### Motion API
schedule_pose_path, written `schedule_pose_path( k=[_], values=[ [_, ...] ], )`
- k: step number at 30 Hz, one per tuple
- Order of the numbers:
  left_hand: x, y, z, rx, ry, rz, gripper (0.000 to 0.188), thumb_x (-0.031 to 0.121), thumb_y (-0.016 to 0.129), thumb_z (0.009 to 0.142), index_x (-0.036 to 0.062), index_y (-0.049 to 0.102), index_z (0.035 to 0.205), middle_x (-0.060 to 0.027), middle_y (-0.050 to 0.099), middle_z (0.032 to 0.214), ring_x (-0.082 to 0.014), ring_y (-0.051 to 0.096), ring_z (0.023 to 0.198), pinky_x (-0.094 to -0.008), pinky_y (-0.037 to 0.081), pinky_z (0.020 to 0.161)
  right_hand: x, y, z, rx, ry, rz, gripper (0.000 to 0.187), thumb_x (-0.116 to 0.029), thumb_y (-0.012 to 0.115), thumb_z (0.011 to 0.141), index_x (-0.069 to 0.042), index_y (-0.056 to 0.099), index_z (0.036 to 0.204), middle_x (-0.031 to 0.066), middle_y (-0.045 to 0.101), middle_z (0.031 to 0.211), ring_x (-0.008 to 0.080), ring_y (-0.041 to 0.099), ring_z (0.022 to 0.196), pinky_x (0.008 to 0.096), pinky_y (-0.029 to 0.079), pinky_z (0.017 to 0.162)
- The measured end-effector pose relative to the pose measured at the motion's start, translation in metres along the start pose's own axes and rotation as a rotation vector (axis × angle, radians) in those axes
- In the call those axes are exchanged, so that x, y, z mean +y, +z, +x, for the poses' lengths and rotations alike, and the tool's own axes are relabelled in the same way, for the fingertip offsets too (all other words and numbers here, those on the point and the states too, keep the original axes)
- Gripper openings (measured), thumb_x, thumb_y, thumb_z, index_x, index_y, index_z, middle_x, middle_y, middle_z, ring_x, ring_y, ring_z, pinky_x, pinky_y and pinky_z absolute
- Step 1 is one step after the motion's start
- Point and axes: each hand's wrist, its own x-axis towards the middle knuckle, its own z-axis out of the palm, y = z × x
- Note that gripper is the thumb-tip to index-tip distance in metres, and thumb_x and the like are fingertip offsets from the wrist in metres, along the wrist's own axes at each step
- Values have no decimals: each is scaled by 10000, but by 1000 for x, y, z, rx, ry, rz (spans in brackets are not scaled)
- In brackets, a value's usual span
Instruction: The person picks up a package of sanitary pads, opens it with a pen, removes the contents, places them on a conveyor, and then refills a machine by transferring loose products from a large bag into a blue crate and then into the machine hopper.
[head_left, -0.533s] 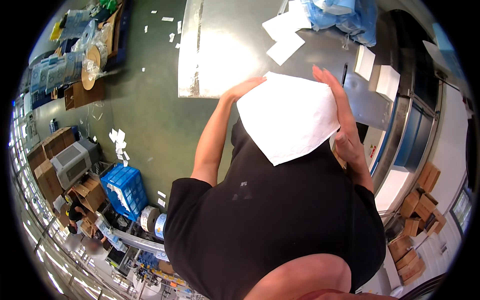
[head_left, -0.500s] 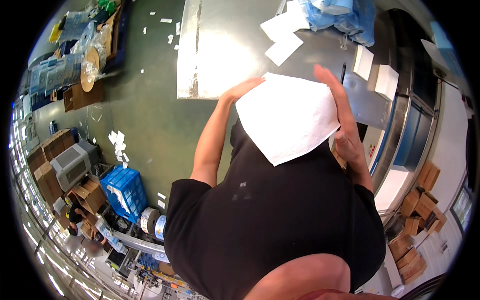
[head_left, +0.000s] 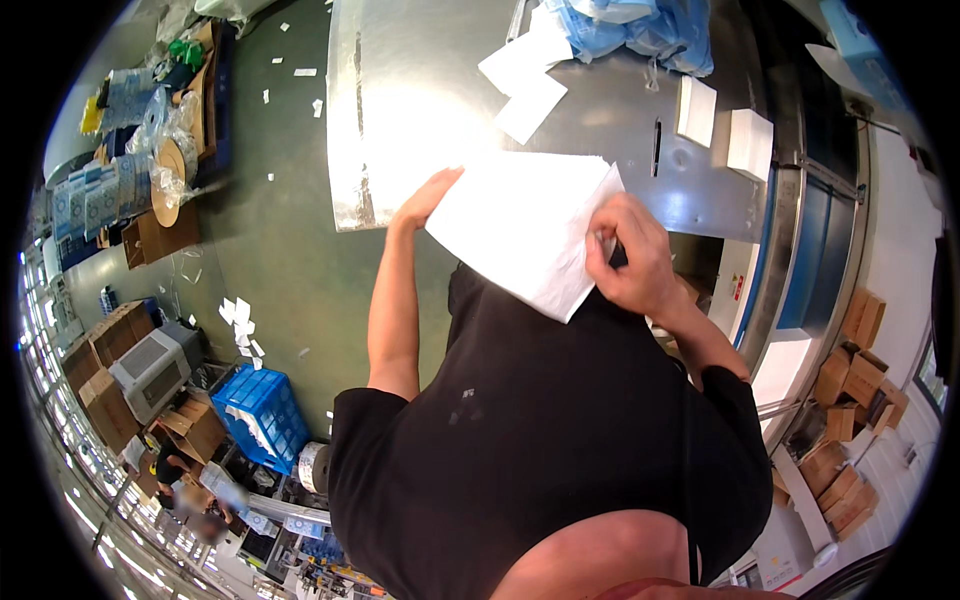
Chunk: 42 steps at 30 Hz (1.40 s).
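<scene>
Right hand (head_left: 632, 255) curled, apparently on white sheets (head_left: 515, 225)

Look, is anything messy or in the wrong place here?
Yes. Small white scraps lie scattered on the green floor, with a cluster near the blue crate, as if dropped. Some loose white sheets also lie at odd angles on the metal table.

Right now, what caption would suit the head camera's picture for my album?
Right fingers curl at the edge of white sheets, left fingers opposite, near a metal table.
</scene>
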Motion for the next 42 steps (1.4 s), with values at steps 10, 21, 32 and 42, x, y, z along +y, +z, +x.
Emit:
schedule_pose_path(
  k=[10, 21, 32, 42],
  values=[
    [-8, 38, -23, 638, 132, 433, 838, 426, 832, 890, -124, 456, 1397, -285, 609, 1343, -325, 598, 1272, -413, 479, 1076, 251, 56, -90, -93, 228, -34, 212, -47, 586, 954, 13, 551, 1154, 224, 602, 1122, 473, 588, 1035, 488, 497, 878],
    [-14, 55, -21, 625, -47, 682, 655, 463, 806, 903, -87, 656, 1225, -243, 727, 1129, -325, 704, 1050, -436, 556, 907, 243, 39, -74, -247, 727, -20, 702, -608, 607, 979, -5, 626, 1337, 255, 711, 1226, 459, 644, 1186, 495, 497, 1020],
    [-109, 56, -32, 637, 618, 599, 630, 283, 948, 775, -50, 678, 1237, -172, 740, 1141, -306, 697, 1051, -420, 516, 997, 206, 83, -158, 45, 524, -5, 1161, -403, 937, 752, -30, 270, 1625, 234, 412, 1611, 373, 440, 1474, 427, 393, 1197],
    [-33, 162, -11, 579, 602, 344, 546, 90, 854, 871, -73, 622, 1338, -190, 680, 1303, -277, 647, 1181, -452, 466, 1096, 170, -5, -182, 450, 381, 41, 1254, -424, 938, 751, -98, 156, 1675, 233, 402, 1620, 379, 384, 1508, 428, 379, 1207]
  ],
)
